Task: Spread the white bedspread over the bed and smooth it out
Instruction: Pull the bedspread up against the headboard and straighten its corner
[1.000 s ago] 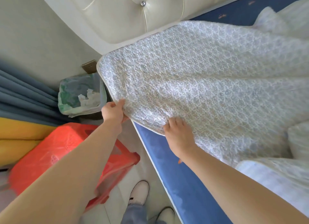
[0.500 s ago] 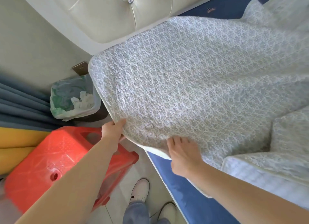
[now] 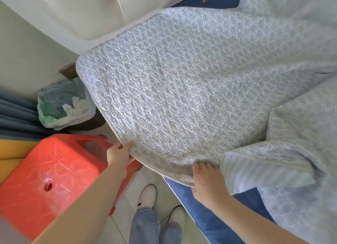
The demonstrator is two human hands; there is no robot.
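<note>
A home bedroom: a bed (image 3: 209, 223) with a tufted headboard (image 3: 102, 12), curtains (image 3: 16, 116) and a lined wastebasket (image 3: 62, 107) left of the bed.

The room is bright with soft, even daylight; I cannot tell where it enters. My right hand (image 3: 207, 181) throws a faint shadow on the blue mattress (image 3: 209, 220). The headboard (image 3: 102, 16) has a mild shine. Straight lines bend near the edges, and the red stool (image 3: 45, 174) looks perhaps slightly blurred.
</note>
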